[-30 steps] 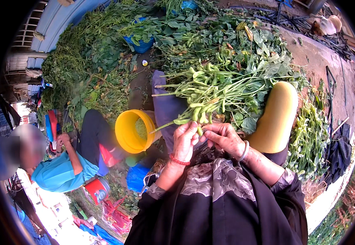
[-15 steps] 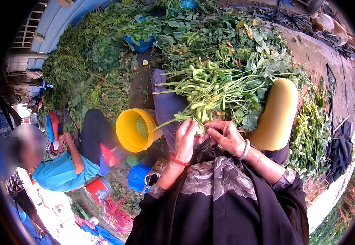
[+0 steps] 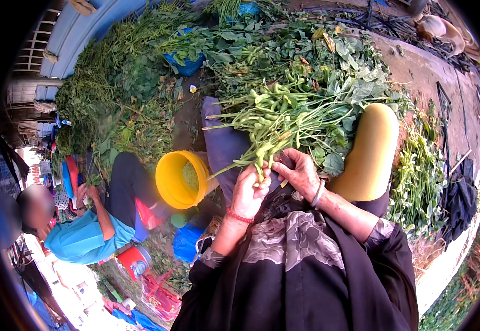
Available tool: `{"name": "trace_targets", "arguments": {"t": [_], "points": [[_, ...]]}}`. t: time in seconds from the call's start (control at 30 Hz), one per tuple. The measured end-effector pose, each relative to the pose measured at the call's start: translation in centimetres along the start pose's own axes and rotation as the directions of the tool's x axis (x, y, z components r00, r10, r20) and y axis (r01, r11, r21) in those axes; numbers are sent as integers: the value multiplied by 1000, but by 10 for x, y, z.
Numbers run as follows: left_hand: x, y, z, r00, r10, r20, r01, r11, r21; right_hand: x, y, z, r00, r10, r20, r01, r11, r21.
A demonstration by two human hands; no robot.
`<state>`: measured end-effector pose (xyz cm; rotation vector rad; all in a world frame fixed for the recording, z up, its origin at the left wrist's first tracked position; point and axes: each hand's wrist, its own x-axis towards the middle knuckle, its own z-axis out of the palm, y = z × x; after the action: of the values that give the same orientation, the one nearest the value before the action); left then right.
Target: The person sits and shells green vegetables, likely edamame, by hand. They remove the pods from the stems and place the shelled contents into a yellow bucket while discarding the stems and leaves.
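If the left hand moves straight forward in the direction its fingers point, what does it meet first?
Probably the green bean pods that the left hand already pinches; beyond them, the leafy stalks. Depth is unclear.

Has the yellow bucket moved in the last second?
No. The yellow bucket sits in the same spot beside the person's knee, just left of the left hand.

A leafy bunch of green pod-bearing stalks [image 3: 284, 118] lies across the lap; a round yellow plastic bucket [image 3: 176, 179] sits to its left, beside a seated person in a blue shirt [image 3: 83, 237].
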<state>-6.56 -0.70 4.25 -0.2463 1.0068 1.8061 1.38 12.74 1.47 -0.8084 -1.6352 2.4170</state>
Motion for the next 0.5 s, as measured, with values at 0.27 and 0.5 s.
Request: {"name": "trace_targets", "arguments": {"t": [0.27,0.5], "points": [[11,2,-8,999,-46,-6,46,986,157,14,3,4,980,-189,-60,169,953,-252],[15,0,-8,998,34,-56,-14,945,328,16,9,14,961,-270,-57,233,905,-357]]}}
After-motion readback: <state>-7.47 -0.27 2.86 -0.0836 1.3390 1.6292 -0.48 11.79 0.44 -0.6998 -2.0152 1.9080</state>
